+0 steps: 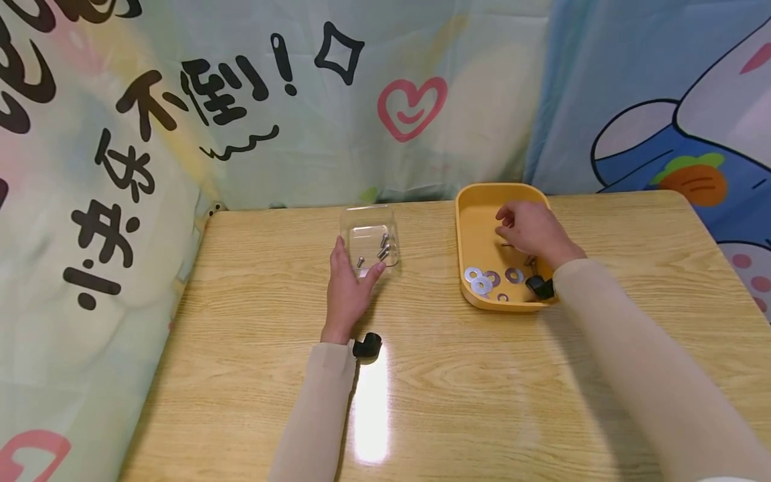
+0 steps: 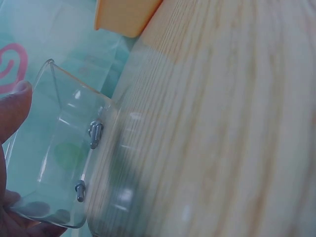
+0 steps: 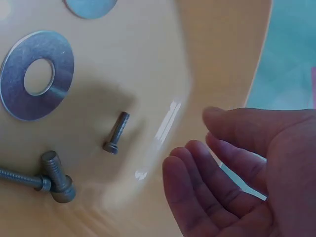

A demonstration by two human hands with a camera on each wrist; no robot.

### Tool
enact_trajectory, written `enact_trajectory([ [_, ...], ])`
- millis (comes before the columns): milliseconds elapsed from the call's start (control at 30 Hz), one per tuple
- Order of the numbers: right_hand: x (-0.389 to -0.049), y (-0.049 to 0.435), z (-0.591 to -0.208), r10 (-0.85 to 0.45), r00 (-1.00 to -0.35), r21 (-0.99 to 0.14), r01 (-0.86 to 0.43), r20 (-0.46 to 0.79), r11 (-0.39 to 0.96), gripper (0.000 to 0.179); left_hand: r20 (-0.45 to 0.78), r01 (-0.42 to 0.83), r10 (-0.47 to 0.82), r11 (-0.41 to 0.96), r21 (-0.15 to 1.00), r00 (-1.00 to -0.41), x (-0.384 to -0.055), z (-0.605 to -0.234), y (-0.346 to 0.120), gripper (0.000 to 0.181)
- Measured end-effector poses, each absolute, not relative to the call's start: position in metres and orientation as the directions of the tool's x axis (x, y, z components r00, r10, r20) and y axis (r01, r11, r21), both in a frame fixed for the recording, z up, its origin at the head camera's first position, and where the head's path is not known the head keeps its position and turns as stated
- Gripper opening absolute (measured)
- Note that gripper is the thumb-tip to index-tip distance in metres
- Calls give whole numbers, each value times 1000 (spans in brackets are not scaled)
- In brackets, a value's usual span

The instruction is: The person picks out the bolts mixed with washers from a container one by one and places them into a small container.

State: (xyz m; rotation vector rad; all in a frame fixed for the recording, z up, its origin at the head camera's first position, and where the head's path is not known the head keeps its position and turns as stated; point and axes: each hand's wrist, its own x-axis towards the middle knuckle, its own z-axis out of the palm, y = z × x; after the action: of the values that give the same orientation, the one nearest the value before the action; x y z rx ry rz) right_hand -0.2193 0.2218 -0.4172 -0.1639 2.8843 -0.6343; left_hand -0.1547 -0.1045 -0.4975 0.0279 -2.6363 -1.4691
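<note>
Cloth [image 1: 500,127]: printed drape across the top of the head view, right behind the counter; anything flicked that way could drop out of reach.
Counter [image 1: 458,402]: wood, shiny with glare at lower centre; a fumbled bolt could roll here.
Right sleeve [image 1: 644,361]: slanting in from lower right; a bump from this arm could shove the tray.
Tray [image 1: 460,234]: yellow, right of centre, with washers and bolts lying mixed, so the wrong piece could come up.
Left hand [image 1: 349,291]: at centre, clamped on the box; a slack hold or tug could tip it.
Right hand [image 1: 533,229]: over the tray, thumb and fingertips apart, nothing visible between them.
Box [image 1: 367,221]: clear, upper centre, bolts inside; tipped, it could spill them.
Wrist camera [image 1: 540,288]: black, blocking the tray's lower right corner; it could catch the rim.
Washers [image 3: 62,79]: lower part of the tray in the head view; lying flat, they could resist fingertips.
Small bolt [image 3: 117,133]: centre of the right wrist view, near the fingertips; round and slim, it could skid away if nudged.
</note>
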Motion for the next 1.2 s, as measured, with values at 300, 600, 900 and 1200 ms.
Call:
enact_trajectory([
  [300,-225,225,-425,-222,-943,-373,-119,-248,920,30,99,44,-78,521,852,-992,-156,-500,-104,101],
  [600,-224,226,-435,-202,-940,-323,-108,-275,940,27,101,45,-78,526,849,-992,-155,-499,-104,101],
  [900,-223,226,-436,-144,-932,-313,-35,-332,949,25,92,35,-83,525,850,-992,-156,-497,-105,101],
  [1200,-224,227,-437,-139,-935,-292,-40,-326,955,18,99,46,-75,524,851,-992,-156,-498,-105,100],
])
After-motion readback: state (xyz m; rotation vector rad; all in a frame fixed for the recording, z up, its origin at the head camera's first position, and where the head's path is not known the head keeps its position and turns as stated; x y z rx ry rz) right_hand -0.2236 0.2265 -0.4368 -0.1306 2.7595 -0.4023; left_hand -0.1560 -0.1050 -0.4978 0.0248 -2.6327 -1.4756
